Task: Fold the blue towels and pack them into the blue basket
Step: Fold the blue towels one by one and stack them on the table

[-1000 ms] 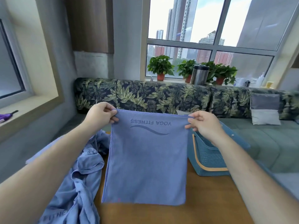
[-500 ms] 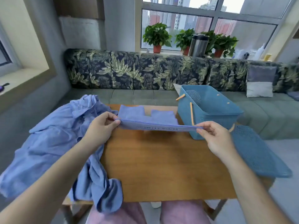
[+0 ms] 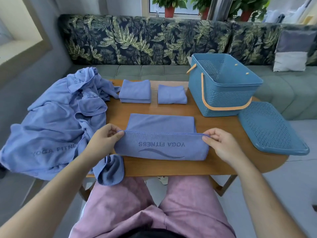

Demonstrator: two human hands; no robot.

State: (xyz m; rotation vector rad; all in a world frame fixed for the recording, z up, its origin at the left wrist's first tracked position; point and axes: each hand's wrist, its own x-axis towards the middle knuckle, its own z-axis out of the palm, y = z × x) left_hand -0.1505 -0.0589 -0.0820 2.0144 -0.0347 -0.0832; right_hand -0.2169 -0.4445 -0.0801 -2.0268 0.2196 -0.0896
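Note:
A blue towel [image 3: 161, 134] printed "YOGA FITNESS" lies on the wooden table [image 3: 171, 165], its near part doubled back over itself. My left hand [image 3: 104, 140] pinches the left corner of the raised edge. My right hand [image 3: 221, 143] pinches the right corner. Two folded blue towels [image 3: 135, 91] [image 3: 172, 94] sit side by side at the far edge of the table. A heap of unfolded blue towels [image 3: 56, 117] covers the table's left end. The blue basket [image 3: 223, 86] with orange handles stands open at the far right; no towel shows inside.
The basket's perforated blue lid [image 3: 271, 129] lies flat on the right end of the table. A leaf-print sofa [image 3: 145, 40] runs behind the table, with a grey and white cushion [image 3: 291, 50]. Potted plants stand on the window sill. My knees in pink trousers are under the near edge.
The towel hung upright from both hands a second ago. It has come down onto the table, and its held edge now lies over the part resting there. The camera has tilted downward.

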